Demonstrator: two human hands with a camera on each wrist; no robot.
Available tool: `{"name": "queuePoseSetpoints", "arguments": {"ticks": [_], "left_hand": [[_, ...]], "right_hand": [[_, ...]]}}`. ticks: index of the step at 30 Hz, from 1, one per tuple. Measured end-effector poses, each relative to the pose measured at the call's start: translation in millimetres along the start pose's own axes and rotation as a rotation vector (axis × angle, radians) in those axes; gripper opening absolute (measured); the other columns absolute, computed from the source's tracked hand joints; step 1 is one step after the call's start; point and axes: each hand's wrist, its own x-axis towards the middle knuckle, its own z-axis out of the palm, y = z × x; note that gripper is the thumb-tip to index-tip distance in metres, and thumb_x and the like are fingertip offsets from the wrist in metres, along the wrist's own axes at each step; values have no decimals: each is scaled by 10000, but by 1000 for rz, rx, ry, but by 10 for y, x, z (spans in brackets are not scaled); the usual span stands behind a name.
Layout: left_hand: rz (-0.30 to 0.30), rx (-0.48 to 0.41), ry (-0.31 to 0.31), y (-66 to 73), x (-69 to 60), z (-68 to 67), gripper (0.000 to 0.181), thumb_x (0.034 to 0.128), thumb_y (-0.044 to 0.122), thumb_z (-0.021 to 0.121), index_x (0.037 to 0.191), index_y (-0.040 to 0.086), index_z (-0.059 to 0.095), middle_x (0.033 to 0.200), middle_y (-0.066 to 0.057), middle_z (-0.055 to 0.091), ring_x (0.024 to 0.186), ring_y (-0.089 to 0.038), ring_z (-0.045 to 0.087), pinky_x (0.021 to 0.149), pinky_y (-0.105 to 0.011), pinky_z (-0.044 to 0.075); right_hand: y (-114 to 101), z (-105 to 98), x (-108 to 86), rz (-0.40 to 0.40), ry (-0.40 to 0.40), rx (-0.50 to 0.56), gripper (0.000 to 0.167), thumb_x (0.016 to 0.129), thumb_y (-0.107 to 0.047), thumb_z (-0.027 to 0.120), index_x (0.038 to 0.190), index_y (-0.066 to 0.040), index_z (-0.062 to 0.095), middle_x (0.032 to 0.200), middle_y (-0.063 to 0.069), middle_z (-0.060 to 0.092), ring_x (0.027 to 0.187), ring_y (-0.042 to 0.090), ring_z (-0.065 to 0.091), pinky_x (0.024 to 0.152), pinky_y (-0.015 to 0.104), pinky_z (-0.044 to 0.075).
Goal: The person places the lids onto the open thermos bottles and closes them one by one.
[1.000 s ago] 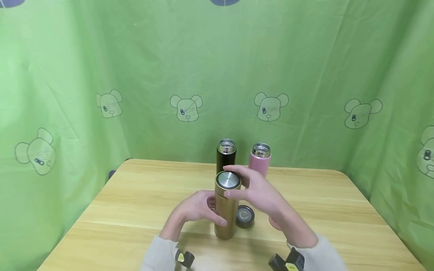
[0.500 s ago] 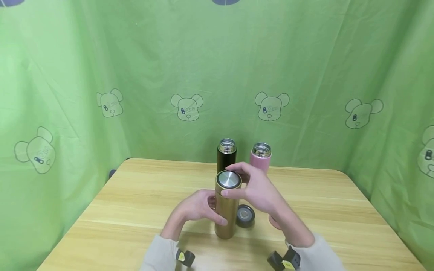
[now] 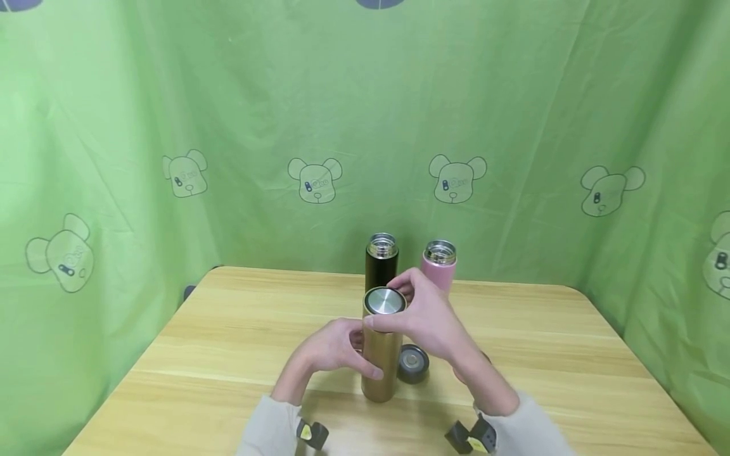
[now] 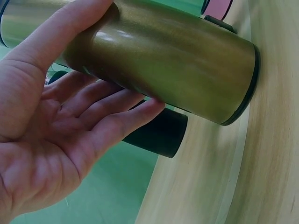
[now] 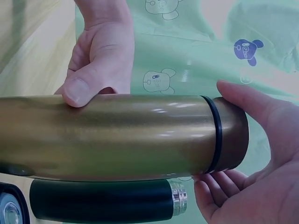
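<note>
A gold thermos bottle [image 3: 379, 351] stands upright on the table, topped by a gold lid [image 3: 384, 301] with a shiny silver disc. My left hand [image 3: 333, 347] grips the body, thumb on the near side and fingers round the far side. The right hand [image 3: 426, 316] holds the lid between thumb and fingers; in the right wrist view a dark ring runs between body and lid [image 5: 234, 135]. Behind stand a black thermos [image 3: 380, 271] and a pink thermos [image 3: 438, 276], both with bare metal necks; the right hand partly hides them.
A dark lid [image 3: 413, 363] lies on the table just right of the gold thermos. Another round pinkish piece [image 3: 459, 376] is mostly covered by my right forearm. The wooden table [image 3: 239, 335] ends at a green curtain [image 3: 256, 126] on the far side.
My right hand has turned clockwise, seen from above, about the lid: its thumb has shifted left and its fingertips right. The left hand and the gold thermos stay put.
</note>
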Motion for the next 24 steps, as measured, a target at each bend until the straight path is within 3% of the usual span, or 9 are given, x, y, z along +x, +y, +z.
{"name": "queuePoseSetpoints", "arguments": {"ticks": [9,15,20,24], "left_hand": [[7,-8,-14,-28,15,-15,609,672,294,949,1219,315,683,1132,130,740,1053,-67,692,954,-272,551],[5,2,-20,-33,21,-11,580,676,304,946,1196,291,690,1103,129,745,1033,-66,696,946,-270,552],[-4,9,-16,-34,19,-6,524,672,316,946,1138,282,708,1079,128,750,1018,-71,700,937,-281,555],[-2,-1,-12,-23,12,-3,520,675,291,946,1138,279,711,1083,123,751,1021,-73,702,941,-277,553]], "right_hand": [[1,-3,-18,-18,-19,13,746,691,-458,912,1221,-116,514,1134,55,616,1018,206,597,884,352,519],[-32,-46,-46,-5,-96,25,845,727,-445,896,1390,-149,463,1302,57,582,1242,271,550,1066,503,459],[-52,-109,-29,-71,-197,77,783,792,-281,865,1449,-136,465,1442,79,560,1439,348,433,1193,603,307],[-50,-137,-11,-143,-236,86,673,836,-150,816,1432,-88,509,1407,124,589,1432,389,444,1191,602,313]]}}
